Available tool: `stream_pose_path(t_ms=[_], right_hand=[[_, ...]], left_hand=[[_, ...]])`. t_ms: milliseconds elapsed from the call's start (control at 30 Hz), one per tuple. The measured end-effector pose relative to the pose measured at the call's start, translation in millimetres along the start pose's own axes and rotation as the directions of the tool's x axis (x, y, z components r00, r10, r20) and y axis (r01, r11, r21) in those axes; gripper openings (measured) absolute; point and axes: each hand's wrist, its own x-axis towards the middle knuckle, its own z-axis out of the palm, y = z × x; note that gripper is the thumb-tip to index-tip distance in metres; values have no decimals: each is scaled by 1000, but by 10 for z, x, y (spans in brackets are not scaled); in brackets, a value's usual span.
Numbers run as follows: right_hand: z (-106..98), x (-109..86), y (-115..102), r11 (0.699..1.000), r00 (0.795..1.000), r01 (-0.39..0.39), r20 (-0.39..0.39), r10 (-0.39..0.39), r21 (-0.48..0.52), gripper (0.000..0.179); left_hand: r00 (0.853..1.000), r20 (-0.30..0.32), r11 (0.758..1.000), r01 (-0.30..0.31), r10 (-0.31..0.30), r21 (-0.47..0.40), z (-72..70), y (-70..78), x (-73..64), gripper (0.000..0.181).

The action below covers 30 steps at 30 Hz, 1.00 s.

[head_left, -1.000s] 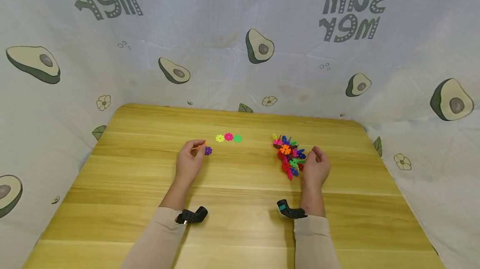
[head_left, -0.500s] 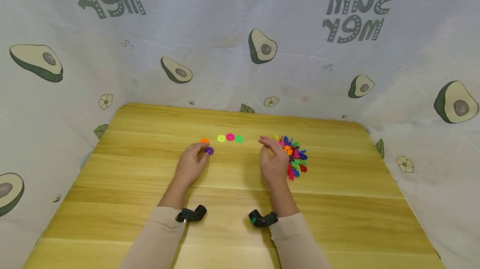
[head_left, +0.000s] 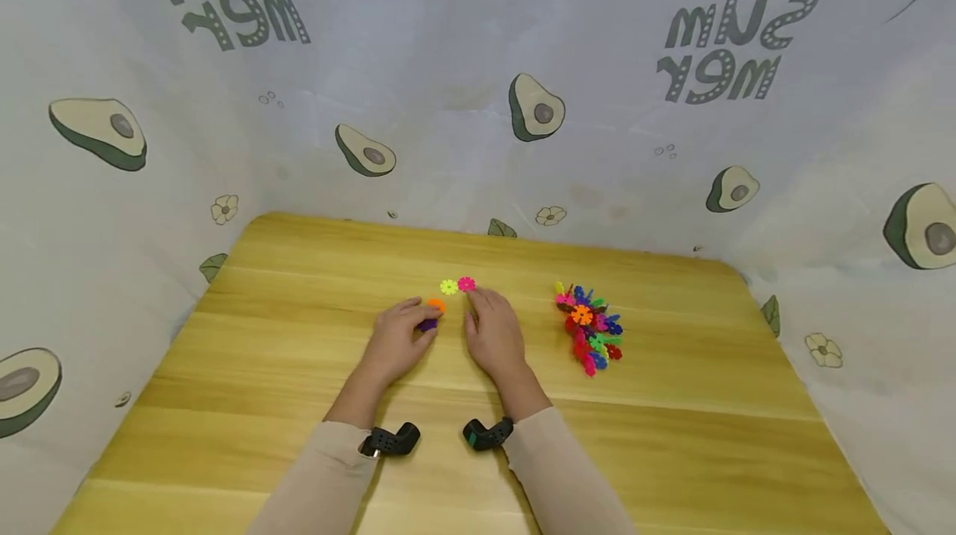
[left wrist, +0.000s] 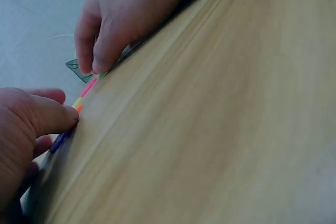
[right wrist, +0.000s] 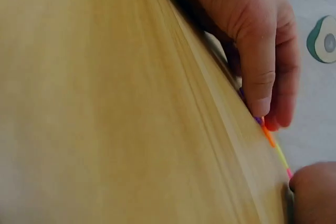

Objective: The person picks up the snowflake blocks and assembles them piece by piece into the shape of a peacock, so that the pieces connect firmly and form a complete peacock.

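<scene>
My left hand (head_left: 396, 342) rests on the wooden table (head_left: 299, 402), its fingers touching an orange snowflake disc (head_left: 436, 305) and partly covering a purple snowflake disc (head_left: 428, 325). Just beyond them lie a yellow disc (head_left: 449, 287) and a pink disc (head_left: 466, 284), side by side. My right hand (head_left: 496, 336) has its fingertips down right of the pink one. A sliver of the green disc (left wrist: 102, 75) shows under those fingertips in the left wrist view; the head view hides it. The right wrist view shows the left fingertips on the purple and orange discs.
A heap of multicoloured interlocked snowflake discs (head_left: 586, 332) stands on the right of the table. A cloth printed with avocados (head_left: 536, 107) hangs behind and at both sides. Each wrist wears a black camera mount (head_left: 394, 439).
My right hand has come from beside the heap, across to the green disc, which it now covers. Under my left hand the orange disc has shifted right and nearer.
</scene>
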Motion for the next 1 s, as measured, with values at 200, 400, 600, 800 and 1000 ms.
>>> stream_pose_path(t_ms=[200,400,600,800,1000], right_hand=[[-86,-166,36,984,984,-131,-107,145,123,31],[-145,-213,33,946,951,-301,-44,308,117,37],[-114,-203,31,932,970,-218,-44,241,291,24],[-70,-213,18,797,994,-68,-29,107,600,12],[-82,-230,-15,662,994,-79,10,108,745,14]], left_hand=[[999,2,998,46,-46,-46,4,75,-1,38],[977,-12,976,214,-214,35,-45,120,-13,35],[971,8,965,237,-237,-114,-40,113,10,23],[949,33,802,284,-314,-526,0,132,40,17],[909,92,582,335,-406,-741,13,191,65,21]])
